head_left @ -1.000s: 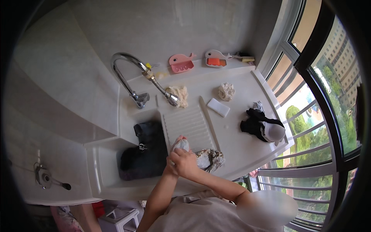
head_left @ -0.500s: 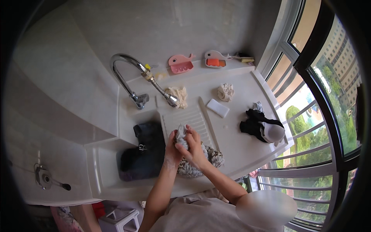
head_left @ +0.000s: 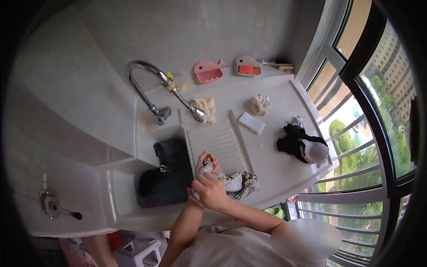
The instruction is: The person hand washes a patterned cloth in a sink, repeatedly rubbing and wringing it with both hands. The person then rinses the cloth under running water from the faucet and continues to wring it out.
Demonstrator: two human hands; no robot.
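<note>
Both hands have changed their arrangement within the last half second: then they stood side by side, fingers cupped around a pale bunch of cloth, whereas now the right hand [head_left: 209,189] has folded across the front of the left hand [head_left: 216,164]. With that shift, the mottled brown-and-white cloth [head_left: 235,183] shows more to the right of the knuckles and less under the right wrist, so it looks as if the gathered part is being worked between the palms, by rubbing or squeezing. The right fingers are curled tight, pressed together over the cloth from above; the left fingers bend up around its far end, a little apart, with a patterned tip poking out between them. What the left palm and thumb are doing I cannot tell, since the right hand covers most of them. The cloth's loose end lies beyond the right knuckles, over the near end of the ribbed washboard [head_left: 213,142], well apart from the dark garment [head_left: 175,182] in the basin.
</note>
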